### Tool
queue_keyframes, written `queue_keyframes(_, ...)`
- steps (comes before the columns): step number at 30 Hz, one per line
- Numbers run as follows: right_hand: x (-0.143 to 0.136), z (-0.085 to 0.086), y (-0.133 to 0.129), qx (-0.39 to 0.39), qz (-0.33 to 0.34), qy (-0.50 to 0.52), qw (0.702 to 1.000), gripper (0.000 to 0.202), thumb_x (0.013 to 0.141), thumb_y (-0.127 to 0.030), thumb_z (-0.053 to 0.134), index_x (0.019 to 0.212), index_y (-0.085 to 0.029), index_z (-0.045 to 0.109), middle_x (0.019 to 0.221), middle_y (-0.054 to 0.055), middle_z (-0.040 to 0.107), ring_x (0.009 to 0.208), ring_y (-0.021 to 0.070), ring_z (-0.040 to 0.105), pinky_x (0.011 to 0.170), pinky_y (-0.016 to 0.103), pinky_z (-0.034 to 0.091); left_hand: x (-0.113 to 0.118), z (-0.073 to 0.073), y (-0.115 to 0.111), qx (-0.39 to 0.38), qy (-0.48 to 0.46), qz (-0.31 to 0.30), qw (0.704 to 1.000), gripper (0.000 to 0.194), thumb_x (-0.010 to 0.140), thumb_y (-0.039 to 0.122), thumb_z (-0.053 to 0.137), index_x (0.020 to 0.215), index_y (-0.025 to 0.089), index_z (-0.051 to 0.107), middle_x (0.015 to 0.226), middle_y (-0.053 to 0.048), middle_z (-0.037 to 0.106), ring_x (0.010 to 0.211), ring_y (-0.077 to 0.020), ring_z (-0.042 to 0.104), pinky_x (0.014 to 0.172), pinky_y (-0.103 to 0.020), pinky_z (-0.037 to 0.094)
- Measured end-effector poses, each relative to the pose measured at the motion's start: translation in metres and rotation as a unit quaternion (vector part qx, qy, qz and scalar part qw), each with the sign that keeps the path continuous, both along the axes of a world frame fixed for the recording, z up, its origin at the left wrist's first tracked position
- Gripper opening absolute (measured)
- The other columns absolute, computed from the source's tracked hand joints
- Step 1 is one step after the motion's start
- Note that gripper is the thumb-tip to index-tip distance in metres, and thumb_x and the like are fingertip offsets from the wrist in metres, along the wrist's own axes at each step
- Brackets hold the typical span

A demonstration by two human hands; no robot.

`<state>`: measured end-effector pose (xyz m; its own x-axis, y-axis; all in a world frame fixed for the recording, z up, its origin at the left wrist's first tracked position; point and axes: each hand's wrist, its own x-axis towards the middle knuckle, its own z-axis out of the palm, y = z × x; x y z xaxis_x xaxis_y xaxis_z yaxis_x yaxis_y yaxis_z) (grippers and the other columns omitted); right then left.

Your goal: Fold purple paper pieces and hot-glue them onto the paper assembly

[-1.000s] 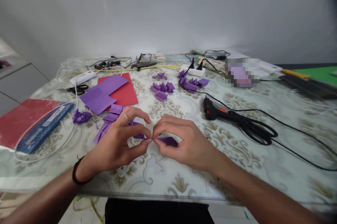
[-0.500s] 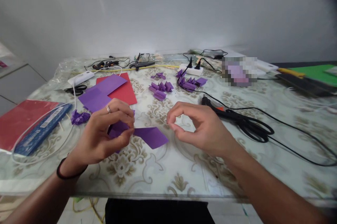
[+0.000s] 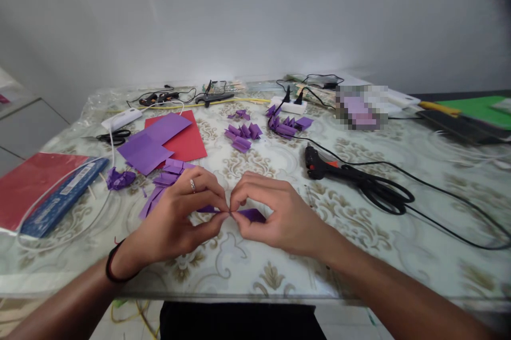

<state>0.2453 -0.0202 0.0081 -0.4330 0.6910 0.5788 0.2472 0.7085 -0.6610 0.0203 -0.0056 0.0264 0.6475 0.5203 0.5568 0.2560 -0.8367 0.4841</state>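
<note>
My left hand (image 3: 187, 212), with a ring and a dark wristband, pinches a small purple paper piece. Fingertip to fingertip with it, my right hand (image 3: 275, 212) pinches the same piece (image 3: 253, 215), which shows partly behind the fingers. Much of the piece is hidden by both hands. Folded purple strips (image 3: 157, 189) lie just left of and behind my left hand. Farther back on the table are a folded purple cluster (image 3: 243, 135) and another one (image 3: 289, 126).
A black glue gun (image 3: 317, 163) with coiled cable lies right of my right hand. Purple sheets (image 3: 146, 152) overlap a red sheet (image 3: 189, 140). Crumpled purple paper (image 3: 120, 179), scissors (image 3: 115, 137), a blue-and-red packet (image 3: 64, 196) and a power strip (image 3: 289, 105) are around.
My left hand has moved right and my right hand left, so their fingertips now meet at the purple piece. The right fingers have closed. Purple strips beside my left hand are now uncovered.
</note>
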Motion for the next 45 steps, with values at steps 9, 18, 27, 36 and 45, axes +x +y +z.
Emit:
queue_keyframes(9, 0.010, 0.010, 0.002, 0.000, 0.006, 0.002, 1.000, 0.020, 0.083, -0.002, 0.065, 0.081, -0.022, 0.063, 0.081, 0.000, 0.067, 0.075, 0.0160, 0.060, 0.072, 0.031, 0.049, -0.007, 0.011, 0.002, 0.005, -0.020, 0.011, 1.000, 0.013, 0.092, 0.007, 0.073, 0.094, 0.020, 0.070, 0.090, -0.003, 0.069, 0.091, -0.0210, 0.063, 0.088, -0.040, 0.051)
queue_keyframes(18, 0.022, 0.011, 0.006, -0.012, -0.022, -0.018, 1.000, 0.011, 0.086, -0.010, 0.068, 0.091, -0.019, 0.068, 0.088, 0.001, 0.069, 0.081, 0.0148, 0.064, 0.078, 0.028, 0.051, -0.011, 0.011, 0.005, 0.015, -0.010, 0.023, 1.000, 0.014, 0.093, 0.006, 0.072, 0.092, 0.019, 0.069, 0.090, -0.003, 0.069, 0.092, -0.0202, 0.060, 0.089, -0.041, 0.049)
queue_keyframes(27, 0.000, -0.002, -0.002, 0.010, -0.013, -0.019, 1.000, 0.013, 0.090, -0.005, 0.065, 0.085, -0.017, 0.065, 0.081, 0.001, 0.066, 0.074, 0.0133, 0.060, 0.071, 0.027, 0.048, 0.001, -0.001, -0.002, 0.011, 0.006, 0.024, 1.000, 0.016, 0.094, 0.007, 0.071, 0.101, 0.021, 0.068, 0.097, -0.002, 0.073, 0.102, -0.0210, 0.060, 0.096, -0.039, 0.049)
queue_keyframes(36, 0.003, 0.005, -0.003, 0.039, -0.019, 0.002, 0.999, 0.017, 0.085, -0.001, 0.062, 0.080, -0.017, 0.063, 0.076, 0.000, 0.062, 0.070, 0.0123, 0.057, 0.068, 0.027, 0.046, 0.000, 0.007, -0.002, 0.000, -0.012, 0.031, 0.999, 0.022, 0.087, 0.000, 0.070, 0.092, 0.021, 0.064, 0.091, -0.001, 0.069, 0.098, -0.0202, 0.059, 0.093, -0.037, 0.050)
queue_keyframes(45, 0.020, 0.010, 0.004, -0.025, -0.022, 0.012, 0.999, 0.015, 0.083, -0.004, 0.066, 0.079, -0.018, 0.067, 0.077, -0.002, 0.067, 0.071, 0.0115, 0.061, 0.070, 0.025, 0.048, -0.009, 0.015, 0.003, 0.010, -0.014, 0.038, 0.999, 0.020, 0.089, 0.001, 0.069, 0.091, 0.020, 0.065, 0.090, 0.001, 0.069, 0.097, -0.0179, 0.063, 0.099, -0.038, 0.049)
